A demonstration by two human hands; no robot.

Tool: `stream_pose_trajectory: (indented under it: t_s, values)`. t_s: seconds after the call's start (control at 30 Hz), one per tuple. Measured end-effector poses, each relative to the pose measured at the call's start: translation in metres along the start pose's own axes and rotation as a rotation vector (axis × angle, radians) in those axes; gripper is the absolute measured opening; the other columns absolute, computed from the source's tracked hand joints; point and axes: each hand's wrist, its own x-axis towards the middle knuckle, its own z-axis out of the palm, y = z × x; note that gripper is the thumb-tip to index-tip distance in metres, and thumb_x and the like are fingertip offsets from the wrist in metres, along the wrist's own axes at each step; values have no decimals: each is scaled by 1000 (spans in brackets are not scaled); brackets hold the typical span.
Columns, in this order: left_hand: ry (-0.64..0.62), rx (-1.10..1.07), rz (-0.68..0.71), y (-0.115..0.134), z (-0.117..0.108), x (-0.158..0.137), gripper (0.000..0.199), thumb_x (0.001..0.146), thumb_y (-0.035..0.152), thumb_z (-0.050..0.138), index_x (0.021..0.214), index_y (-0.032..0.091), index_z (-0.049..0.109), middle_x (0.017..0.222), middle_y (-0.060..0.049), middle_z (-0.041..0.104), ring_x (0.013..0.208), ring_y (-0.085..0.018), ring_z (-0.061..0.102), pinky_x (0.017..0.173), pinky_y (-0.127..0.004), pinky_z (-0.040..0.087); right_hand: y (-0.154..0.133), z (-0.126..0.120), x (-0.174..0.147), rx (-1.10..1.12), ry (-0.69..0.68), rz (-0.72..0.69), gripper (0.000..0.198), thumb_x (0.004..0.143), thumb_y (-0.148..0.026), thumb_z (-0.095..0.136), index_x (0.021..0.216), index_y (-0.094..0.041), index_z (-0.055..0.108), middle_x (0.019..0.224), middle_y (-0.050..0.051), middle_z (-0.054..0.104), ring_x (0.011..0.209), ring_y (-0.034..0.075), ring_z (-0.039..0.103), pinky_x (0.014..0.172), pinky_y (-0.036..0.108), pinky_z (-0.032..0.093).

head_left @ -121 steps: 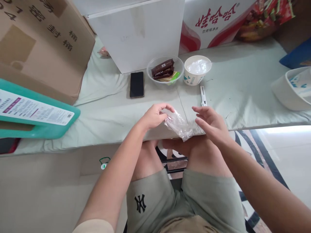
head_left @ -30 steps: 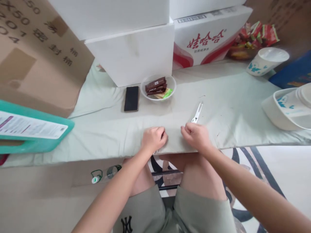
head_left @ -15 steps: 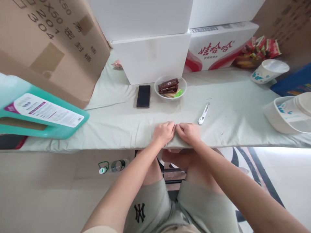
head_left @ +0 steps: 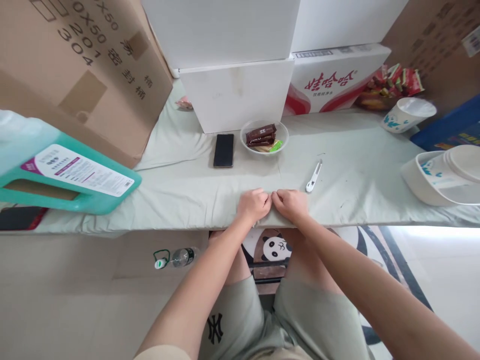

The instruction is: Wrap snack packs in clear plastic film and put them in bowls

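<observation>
Both my left hand [head_left: 255, 204] and my right hand [head_left: 289, 204] rest as loose fists on the cloth-covered table [head_left: 180, 195] near its front edge, knuckles almost touching. Nothing shows in either fist. Just right of my right hand lies a white utility knife [head_left: 314, 176]. Beyond my hands stands a clear plastic bowl [head_left: 285, 142] with brown-wrapped snack bars [head_left: 260, 134] and a small green-and-yellow packet [head_left: 275, 146] in it. A black smartphone [head_left: 223, 151] lies flat to the left of the bowl.
At left stand a teal liquid jug [head_left: 101, 195] and a large cardboard carton [head_left: 123, 125]. White boxes [head_left: 240, 95] line the back. On the right are a paper cup [head_left: 407, 115], a white tub [head_left: 423, 185] and red-wrapped snacks [head_left: 405, 82]. A plastic bottle [head_left: 183, 256] lies on the floor.
The view has shifted slightly. My legs have moved a little, so a panda picture now shows below the table edge. Both hands stay in place, and the things on the table have not moved.
</observation>
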Motion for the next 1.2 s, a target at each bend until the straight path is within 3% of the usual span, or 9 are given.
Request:
stream_pose_trajectory:
  t_s: [0.57,0.77,0.9,1.1,1.2]
  values:
    - [-71,-23,-57,4,-5,1,39,96,32,47,75,18,78,81,-9,75,75,-21,67,65,-34,38,5,5,-1,32,16,-19,44,95,-38,44,62,-19,66,71,8,75,62,16,61,57,30,22]
    - [-183,-133,-117,5,-21,4,36,91,29,50,68,20,75,70,-10,73,70,-24,65,63,-35,37,5,8,-1,8,20,-10,46,94,-39,43,56,-20,60,63,7,70,58,15,56,56,30,22]
    - [-210,-203,-77,-2,-30,10,35,91,30,50,65,21,72,67,-9,71,70,-23,64,63,-35,37,2,7,0,-10,21,-1,46,93,-40,43,54,-19,58,63,7,71,56,14,54,56,30,21]
    - [-159,-274,1,-9,-29,15,37,100,35,41,80,21,69,81,-7,74,76,-22,65,66,-33,38,-2,6,1,-20,11,2,45,91,-40,43,54,-20,57,63,7,70,55,14,52,56,30,21]
    - [-149,-264,-47,-7,-28,18,29,100,31,42,90,22,67,78,-5,72,72,-21,63,63,-33,35,-4,3,0,11,15,16,44,90,-39,43,51,-20,51,58,6,66,53,14,49,56,31,21]
